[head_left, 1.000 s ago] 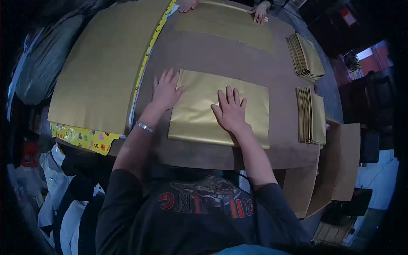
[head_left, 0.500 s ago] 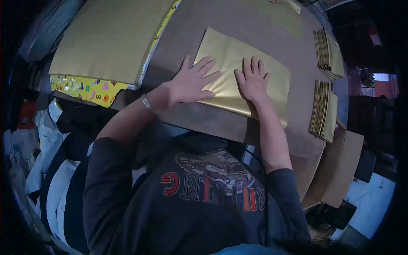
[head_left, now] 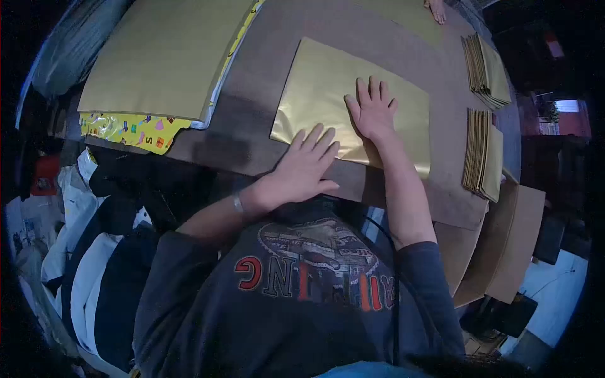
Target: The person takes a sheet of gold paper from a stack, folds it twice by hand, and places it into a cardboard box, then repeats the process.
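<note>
Seen from the head camera, a folded gold paper sheet [head_left: 328,88] lies flat on the brown bench [head_left: 265,69], with the right hand [head_left: 373,110] pressed on its middle, fingers spread and released, and the left hand [head_left: 305,170] flat on its near edge, fingers likewise outstretched, gripping nothing. Just right of the sheet stand two stacks of folded gold sheets [head_left: 480,151], while a large gold sheet pile [head_left: 164,57] over patterned yellow wrapping paper [head_left: 126,129] lies to the left.

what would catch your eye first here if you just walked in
The gold sheet lying flat on the brown table, with the right hand spread on it and the left hand pressing its near edge. Left of it lies a big stack of gold paper; folded gold stacks sit right.
</note>
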### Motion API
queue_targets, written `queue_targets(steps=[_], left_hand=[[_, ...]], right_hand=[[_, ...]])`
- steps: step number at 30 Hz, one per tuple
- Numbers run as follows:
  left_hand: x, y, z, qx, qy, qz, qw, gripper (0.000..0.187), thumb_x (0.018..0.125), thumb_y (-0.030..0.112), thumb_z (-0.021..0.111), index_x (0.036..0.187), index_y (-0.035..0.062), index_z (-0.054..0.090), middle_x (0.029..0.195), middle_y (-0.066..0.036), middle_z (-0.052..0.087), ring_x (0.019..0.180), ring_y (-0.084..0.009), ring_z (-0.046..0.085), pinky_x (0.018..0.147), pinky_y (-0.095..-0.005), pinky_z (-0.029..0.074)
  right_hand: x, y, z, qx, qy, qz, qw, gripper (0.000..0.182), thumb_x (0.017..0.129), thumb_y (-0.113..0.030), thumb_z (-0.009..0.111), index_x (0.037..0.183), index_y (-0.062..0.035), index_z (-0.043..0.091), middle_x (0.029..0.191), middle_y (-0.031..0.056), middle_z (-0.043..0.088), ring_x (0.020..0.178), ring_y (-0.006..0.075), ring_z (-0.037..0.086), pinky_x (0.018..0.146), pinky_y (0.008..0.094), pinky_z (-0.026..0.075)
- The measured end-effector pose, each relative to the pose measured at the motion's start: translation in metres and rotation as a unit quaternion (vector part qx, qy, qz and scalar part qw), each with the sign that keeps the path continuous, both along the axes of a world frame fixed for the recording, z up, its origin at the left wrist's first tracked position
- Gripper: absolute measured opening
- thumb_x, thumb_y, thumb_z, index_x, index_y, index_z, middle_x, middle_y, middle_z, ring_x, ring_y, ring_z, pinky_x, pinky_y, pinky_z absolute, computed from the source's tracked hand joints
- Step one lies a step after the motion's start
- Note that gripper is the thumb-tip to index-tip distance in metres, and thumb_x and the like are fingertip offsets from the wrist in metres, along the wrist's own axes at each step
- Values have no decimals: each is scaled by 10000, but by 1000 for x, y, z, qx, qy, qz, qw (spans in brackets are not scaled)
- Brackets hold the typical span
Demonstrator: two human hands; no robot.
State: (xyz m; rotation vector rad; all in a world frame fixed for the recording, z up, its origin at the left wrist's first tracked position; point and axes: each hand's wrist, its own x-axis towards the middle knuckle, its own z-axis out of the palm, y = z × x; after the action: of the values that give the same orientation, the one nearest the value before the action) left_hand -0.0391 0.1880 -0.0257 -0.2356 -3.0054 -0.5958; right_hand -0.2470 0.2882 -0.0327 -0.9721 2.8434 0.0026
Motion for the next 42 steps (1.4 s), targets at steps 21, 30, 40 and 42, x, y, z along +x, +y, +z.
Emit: queue_targets(steps=[21, 30, 40, 42], left_hand=[[44, -59, 8, -137, -103, 120, 978, 731, 792, 491, 676, 1404, 186, 420, 1544, -57, 268, 1441, -321, 192, 1030, -744, 165], [46, -70, 8, -164, -48, 82, 982, 732, 787, 394, 713, 1411, 159, 411, 1511, -73, 302, 1403, -349, 264, 1017, -750, 185], [16, -88, 24, -150, 29, -25, 988, 411, 770, 145, 617, 1168, 48, 586, 1248, -134, 585, 1201, -310, 552, 1016, -517, 418], [16, -98, 21, -132, 34, -41, 990, 388, 774, 133, 609, 1153, 50, 593, 1228, -137, 595, 1195, -309, 556, 1005, -505, 434]], right_hand=[[98, -40, -14, -193, 6, 149, 970, 556, 947, -368, 450, 1389, -34, 402, 1490, 206, 311, 1416, 363, 234, 1102, 609, 200], [61, 77, -8, -156, 68, 12, 985, 471, 948, -315, 461, 1347, -65, 443, 1472, 219, 331, 1381, 403, 280, 1076, 611, 243], [38, 176, -16, -94, 124, -112, 981, 504, 969, -359, 433, 1390, -83, 409, 1469, 205, 316, 1392, 422, 236, 1078, 642, 216], [37, 186, -13, -85, 97, -156, 979, 504, 971, -362, 438, 1398, -95, 408, 1493, 197, 296, 1411, 413, 207, 1088, 645, 203]])
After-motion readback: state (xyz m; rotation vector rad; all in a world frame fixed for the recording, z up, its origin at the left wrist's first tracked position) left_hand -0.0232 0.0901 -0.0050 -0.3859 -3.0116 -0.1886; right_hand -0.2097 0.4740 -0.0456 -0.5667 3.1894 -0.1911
